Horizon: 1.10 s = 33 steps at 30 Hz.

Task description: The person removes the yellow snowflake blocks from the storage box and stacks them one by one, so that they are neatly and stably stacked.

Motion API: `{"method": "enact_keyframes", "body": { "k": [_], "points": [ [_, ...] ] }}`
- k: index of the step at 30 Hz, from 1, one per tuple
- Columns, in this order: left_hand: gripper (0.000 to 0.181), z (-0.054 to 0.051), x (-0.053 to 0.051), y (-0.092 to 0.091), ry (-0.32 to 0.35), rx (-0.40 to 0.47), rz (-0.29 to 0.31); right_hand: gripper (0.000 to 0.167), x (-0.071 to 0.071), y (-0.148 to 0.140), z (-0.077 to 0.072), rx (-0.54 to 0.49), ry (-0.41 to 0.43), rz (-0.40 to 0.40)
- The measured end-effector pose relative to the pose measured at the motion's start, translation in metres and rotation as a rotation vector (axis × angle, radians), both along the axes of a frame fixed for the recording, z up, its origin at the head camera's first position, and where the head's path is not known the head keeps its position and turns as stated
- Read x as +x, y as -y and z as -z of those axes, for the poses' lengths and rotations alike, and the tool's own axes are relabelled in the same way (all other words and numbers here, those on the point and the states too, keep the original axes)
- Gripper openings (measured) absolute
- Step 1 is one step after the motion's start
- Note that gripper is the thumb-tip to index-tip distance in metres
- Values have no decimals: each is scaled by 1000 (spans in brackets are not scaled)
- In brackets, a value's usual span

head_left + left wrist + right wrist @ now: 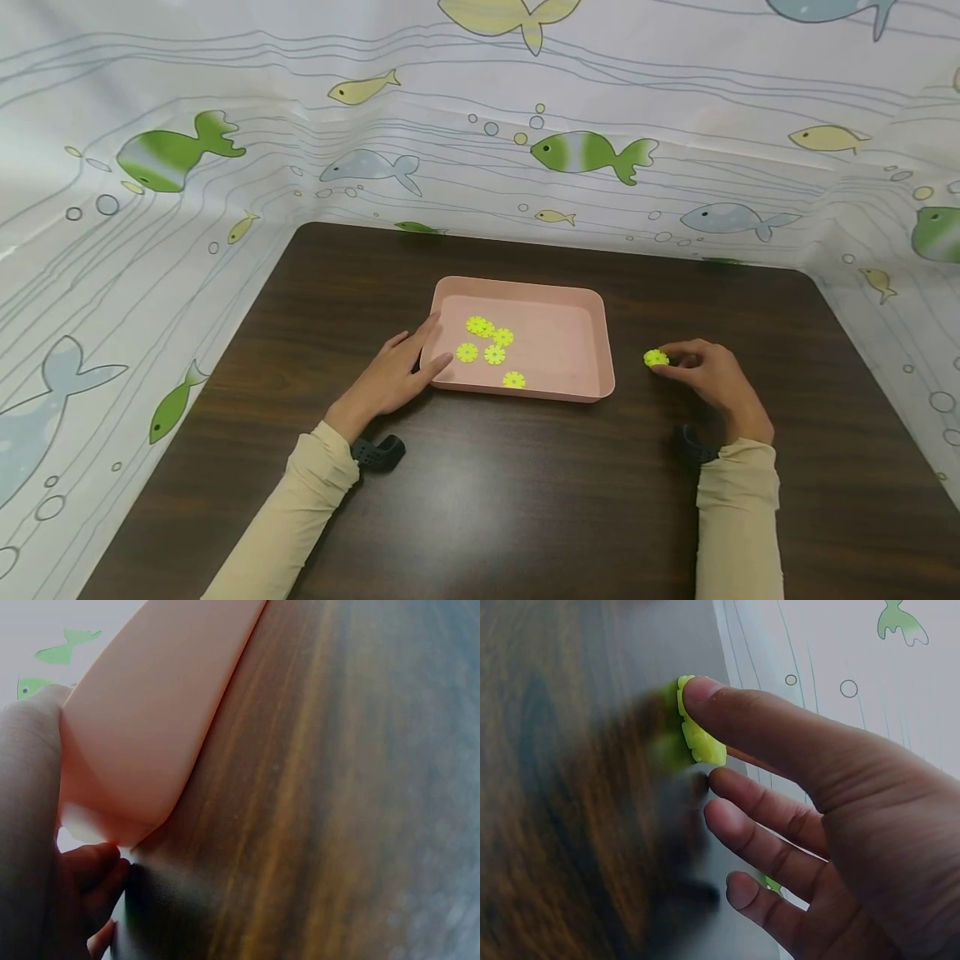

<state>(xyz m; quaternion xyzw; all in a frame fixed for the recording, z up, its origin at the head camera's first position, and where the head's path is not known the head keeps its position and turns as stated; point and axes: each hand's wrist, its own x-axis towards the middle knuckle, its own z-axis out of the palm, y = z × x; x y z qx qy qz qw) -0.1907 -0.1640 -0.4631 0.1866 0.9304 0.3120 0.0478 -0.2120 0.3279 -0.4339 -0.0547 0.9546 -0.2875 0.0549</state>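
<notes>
A shallow pink tray [555,342] lies on the dark wooden table, with several yellow-green notched discs [494,355] at its left and middle. The left hand [393,371] holds the tray's left end, its thumb over the near left corner; the left wrist view shows the tray's side wall [150,705] beside the hand [34,825]. To the right of the tray, the right hand [708,375] pinches yellow-green discs [656,357] low over the table. In the right wrist view the thumb of that hand [840,795] presses on the yellow-green pieces [702,742]; their exact number is unclear.
The brown table [480,500] extends around the tray. Behind it and at both sides hangs a white sheet [465,133] printed with fish. Dark bands [378,454] are on both wrists, next to beige sleeves [738,508].
</notes>
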Motion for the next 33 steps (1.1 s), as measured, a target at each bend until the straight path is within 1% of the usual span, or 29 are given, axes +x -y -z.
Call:
{"method": "enact_keyframes", "body": {
  "k": [3, 5, 7, 10, 12, 14, 15, 18, 20, 24, 28, 30, 33],
  "points": [
    [79, -1, 1, 1, 5, -4, -3, 58, -1, 1, -1, -3, 6, -6],
    [79, -1, 1, 1, 7, -4, -2, 63, -2, 3, -2, -9, -5, -3],
    [79, -1, 1, 2, 10, -4, -4, 65, -2, 6, -6, -19, -38, 2],
    [79, -1, 1, 3, 9, -8, -7, 60, -3, 20, -13, -30, -131, -8],
    [80, -1, 1, 4, 8, -12, -11, 55, -6, 36, -17, -46, -188, -39],
    [80, -1, 1, 4, 7, -14, -14, 50, -10, 58, -21, -63, -229, -102],
    [80, -1, 1, 3, 9, -13, -16, 48, -13, 70, -22, -78, -233, -142],
    [80, -1, 2, 2, 9, -7, -15, 45, -18, 109, -22, -131, -191, -280],
    [80, -1, 3, 1, 13, -6, -14, 46, -20, 132, -21, -154, -129, -367],
    [81, -1, 3, -1, 16, -2, -9, 47, -21, 164, -15, -164, -15, -486],
    [81, 0, 3, -2, 24, -3, -14, 44, -20, 178, -8, -154, 51, -548],
    [80, -1, 2, -2, 27, -7, -18, 41, -20, 181, -6, -149, 54, -567],
    [81, 0, 1, -1, 24, -9, -21, 34, -20, 183, -5, -157, 48, -573]
  ]
}}
